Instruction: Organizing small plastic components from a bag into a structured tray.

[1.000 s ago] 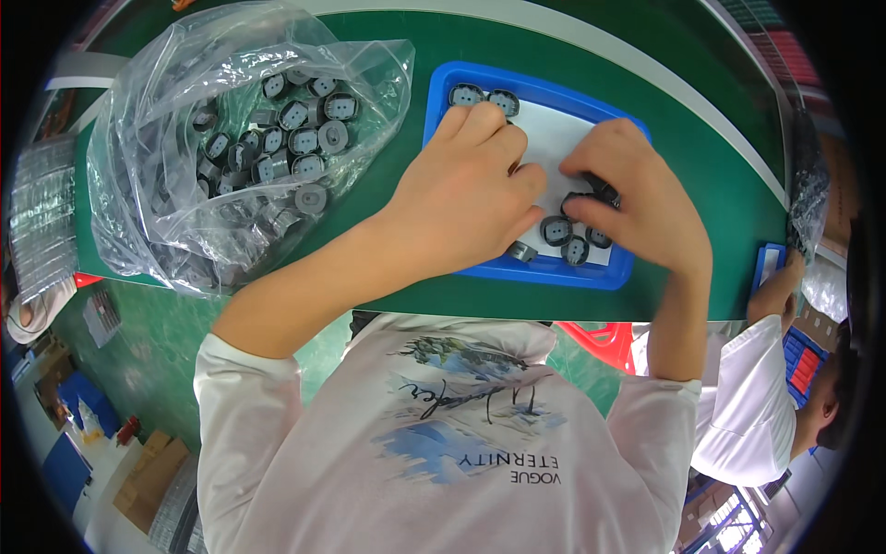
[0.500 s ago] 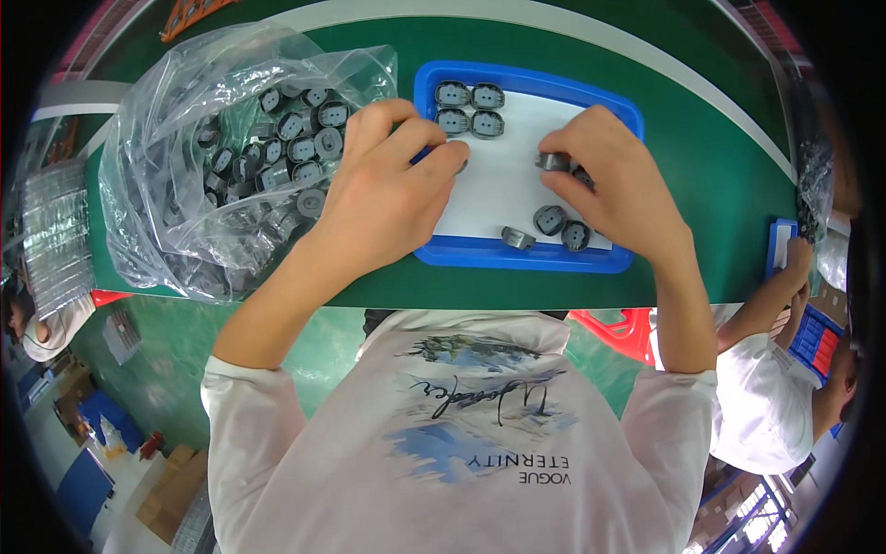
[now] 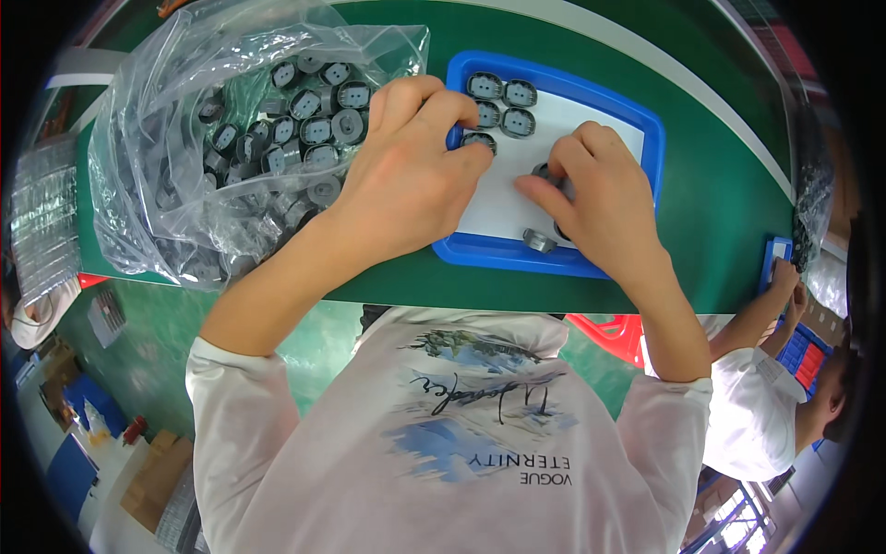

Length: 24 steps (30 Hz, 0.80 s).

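My left hand (image 3: pixel 415 166) is at the left rim of a blue tray (image 3: pixel 657 157) with a white bottom. Its thumb and forefinger close on a small grey oval plastic part (image 3: pixel 480 140), just below several like parts (image 3: pixel 519 122) set in two columns in the tray's far left corner. Over the tray's right half, my right hand (image 3: pixel 604 198) has its thumb and fingers closed around another grey plastic part (image 3: pixel 543 172), partly hidden by the fingers. One more loose part (image 3: pixel 538 241) lies near the front rim; others by it are covered by this hand.
Left of the tray, a clear plastic bag (image 3: pixel 138 194) lies open with many grey parts (image 3: pixel 317 129) inside. All stand on a green table (image 3: pixel 711 249). A red stool (image 3: pixel 609 332) is beyond the front edge. At far right, a co-worker's arm (image 3: pixel 752 314) reaches to a small blue tray.
The view has shifted, so tray and bag sit differently. A part now shows under my left fingertips below the set rows. My right hand has moved nearer the loose parts at the front.
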Each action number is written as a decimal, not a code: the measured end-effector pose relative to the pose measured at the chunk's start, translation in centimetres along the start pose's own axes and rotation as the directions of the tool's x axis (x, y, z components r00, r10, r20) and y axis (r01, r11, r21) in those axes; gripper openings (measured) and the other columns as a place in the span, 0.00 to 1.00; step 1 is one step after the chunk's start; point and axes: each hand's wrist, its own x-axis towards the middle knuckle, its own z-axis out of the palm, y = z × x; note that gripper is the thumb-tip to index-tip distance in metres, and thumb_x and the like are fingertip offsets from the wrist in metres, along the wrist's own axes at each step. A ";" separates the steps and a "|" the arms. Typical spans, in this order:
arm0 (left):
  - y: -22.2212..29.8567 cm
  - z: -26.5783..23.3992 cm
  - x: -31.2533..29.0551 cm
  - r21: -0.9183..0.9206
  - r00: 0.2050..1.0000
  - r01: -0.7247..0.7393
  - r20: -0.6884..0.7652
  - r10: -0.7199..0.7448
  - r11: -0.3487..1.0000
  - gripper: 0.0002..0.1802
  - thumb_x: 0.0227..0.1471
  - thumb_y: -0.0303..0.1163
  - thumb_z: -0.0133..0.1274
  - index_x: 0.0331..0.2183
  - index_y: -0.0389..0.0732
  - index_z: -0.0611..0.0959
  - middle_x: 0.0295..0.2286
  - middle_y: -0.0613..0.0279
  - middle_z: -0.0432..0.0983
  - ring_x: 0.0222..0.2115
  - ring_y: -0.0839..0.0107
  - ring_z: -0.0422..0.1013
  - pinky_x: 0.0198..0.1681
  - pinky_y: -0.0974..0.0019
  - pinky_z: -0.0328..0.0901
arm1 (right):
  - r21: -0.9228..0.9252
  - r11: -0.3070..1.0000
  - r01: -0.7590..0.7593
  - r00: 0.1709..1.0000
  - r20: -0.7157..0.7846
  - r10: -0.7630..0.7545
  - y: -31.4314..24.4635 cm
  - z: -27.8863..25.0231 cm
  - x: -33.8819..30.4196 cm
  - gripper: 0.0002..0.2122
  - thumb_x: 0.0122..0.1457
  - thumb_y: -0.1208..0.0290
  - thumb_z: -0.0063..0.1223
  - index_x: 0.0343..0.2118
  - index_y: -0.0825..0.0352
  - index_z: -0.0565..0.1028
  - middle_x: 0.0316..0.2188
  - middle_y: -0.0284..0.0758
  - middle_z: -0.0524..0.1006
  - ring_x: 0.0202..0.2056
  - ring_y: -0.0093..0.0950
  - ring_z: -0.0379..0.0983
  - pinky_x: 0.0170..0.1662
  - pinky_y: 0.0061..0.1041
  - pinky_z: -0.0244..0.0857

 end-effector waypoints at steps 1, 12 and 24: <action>0.0 0.0 -0.1 0.011 1.000 0.010 -0.009 -0.010 1.000 0.05 0.38 0.24 0.59 0.25 0.37 0.85 0.41 0.54 0.74 0.48 0.50 0.63 0.51 0.49 0.60 | -0.019 1.000 -0.020 1.000 0.024 0.020 -0.2 -0.2 0.2 0.10 0.50 0.73 0.67 0.30 0.69 0.76 0.35 0.37 0.71 0.33 0.35 0.72 0.37 0.31 0.70; 0.2 0.0 -0.1 0.045 0.997 0.075 0.003 -0.075 0.996 0.08 0.41 0.25 0.65 0.30 0.44 0.88 0.44 0.59 0.74 0.49 0.52 0.63 0.53 0.52 0.61 | 0.117 0.978 0.173 0.985 -0.016 -0.172 0.1 -0.2 -0.2 0.07 0.50 0.78 0.63 0.32 0.68 0.77 0.39 0.36 0.71 0.34 0.34 0.74 0.38 0.31 0.71; 0.1 0.1 -0.5 0.034 0.997 0.073 -0.004 -0.073 0.997 0.08 0.41 0.25 0.65 0.30 0.44 0.88 0.45 0.58 0.74 0.49 0.52 0.64 0.52 0.52 0.61 | 0.064 0.971 0.230 0.973 0.016 -0.231 0.7 0.5 1.2 0.06 0.52 0.78 0.61 0.34 0.66 0.78 0.33 0.34 0.72 0.32 0.35 0.74 0.32 0.32 0.69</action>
